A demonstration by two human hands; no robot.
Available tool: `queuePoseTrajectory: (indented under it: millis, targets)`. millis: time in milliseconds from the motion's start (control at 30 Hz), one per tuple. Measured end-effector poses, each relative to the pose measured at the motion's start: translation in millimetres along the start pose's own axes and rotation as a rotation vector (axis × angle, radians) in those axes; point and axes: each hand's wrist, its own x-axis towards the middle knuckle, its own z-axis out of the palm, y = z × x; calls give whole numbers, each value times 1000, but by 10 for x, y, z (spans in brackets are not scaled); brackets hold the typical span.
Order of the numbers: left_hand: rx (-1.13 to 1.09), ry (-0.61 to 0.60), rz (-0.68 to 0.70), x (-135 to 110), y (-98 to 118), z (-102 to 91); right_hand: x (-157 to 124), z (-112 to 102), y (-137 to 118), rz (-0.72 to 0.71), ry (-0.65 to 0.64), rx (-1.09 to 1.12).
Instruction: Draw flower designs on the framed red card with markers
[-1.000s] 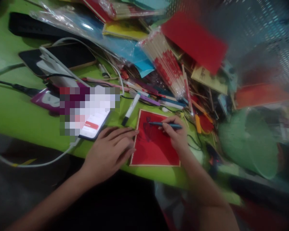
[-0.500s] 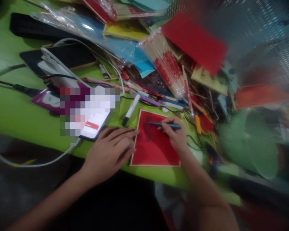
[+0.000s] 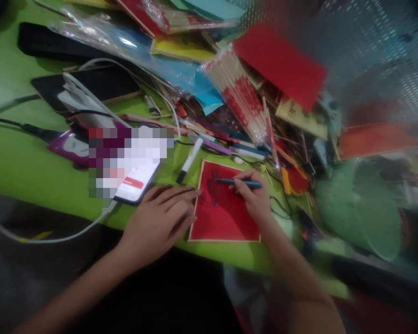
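Note:
A red card with a pale border lies flat on the green table, dark sketch lines in its upper left part. My right hand pinches a dark blue pen, its tip at the drawing near the top of the card. My left hand rests palm down, fingers stretched out, with the fingertips on the card's left edge. Beyond those fingers lies a white marker with a black end. Left of it is a lit phone, partly pixelated, with a white cable plugged into its lower end.
Behind the card runs a pile of pens, a plastic-wrapped bundle of sticks, red paper and blue paper. A dark phone and a purple device lie left among cables. A green basket stands right.
The view has shifted very slightly. Both hands keep their places, and the pen tip stays at almost the same spot on the drawing.

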Motion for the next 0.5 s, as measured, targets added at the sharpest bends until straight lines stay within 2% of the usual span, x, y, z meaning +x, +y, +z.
queuePoseTrajectory:
  millis: [500]
  targets:
    - [-28, -7, -28, -21, -7, 14, -31, -36, 37, 0, -24, -12]
